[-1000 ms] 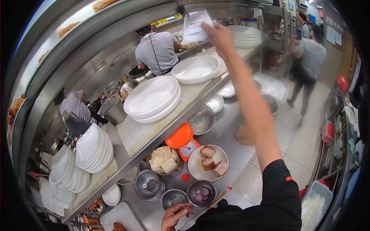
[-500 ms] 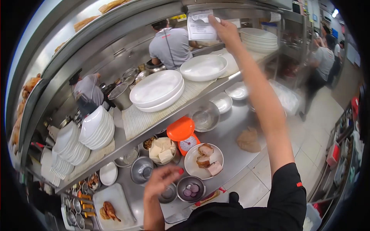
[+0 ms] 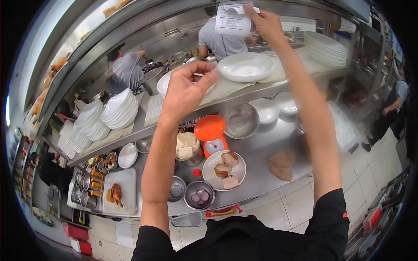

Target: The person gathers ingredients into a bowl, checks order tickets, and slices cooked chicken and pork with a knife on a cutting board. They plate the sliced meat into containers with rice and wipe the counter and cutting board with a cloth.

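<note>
High at the top of the head view, my right hand (image 3: pixel 266 27) pinches a printed order ticket (image 3: pixel 235 21) by its upper right corner, at the metal rail above the shelf. My left hand (image 3: pixel 188 89) is raised in front of the plate shelf, fingers curled but apart from the thumb, with nothing seen between them. Behind it a white plate (image 3: pixel 163 84) is partly hidden. To its right sits a shallow white bowl (image 3: pixel 246 66). Below, on the steel counter, a white plate (image 3: pixel 210 179) bears several pieces of cooked meat (image 3: pixel 223 169).
An orange scale (image 3: pixel 210 127) stands beside a steel bowl (image 3: pixel 240 122). Sliced onion (image 3: pixel 200 196) lies in a small bowl near the counter's front edge. A roast bird piece (image 3: pixel 115 194) rests on a white board (image 3: pixel 120 178). Stacked dishes (image 3: pixel 117 111) line the shelf. Two people work beyond it.
My left hand has risen from above the counter to shelf height, uncovering a red cap there. My right hand still pinches the ticket at the rail. The view has shifted.
</note>
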